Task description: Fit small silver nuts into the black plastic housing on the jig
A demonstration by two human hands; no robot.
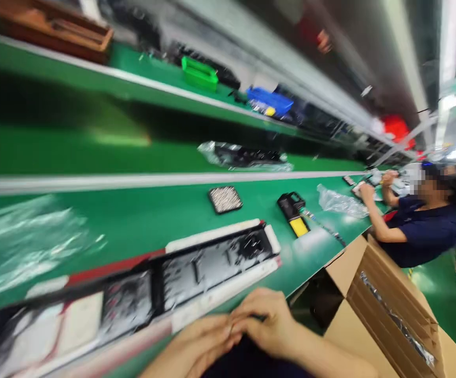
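Observation:
My left hand (pixel 202 336) and my right hand (pixel 265 320) meet at the near edge of the green bench (pixel 141 215), fingers curled and pressed together. A small dark thing shows between the fingers; I cannot name it. Just beyond them lies a long black panel (pixel 196 273) with white end strips, covered in clear film. The picture is smeared by motion.
A small tray of screws (pixel 225 199), a black and yellow tool (pixel 294 212) and plastic bags (pixel 340 202) lie on the bench. An open cardboard box (pixel 385 304) stands at right. A co-worker in a dark blue shirt (pixel 424 226) works further along. Bins sit on the upper shelf (pixel 200 73).

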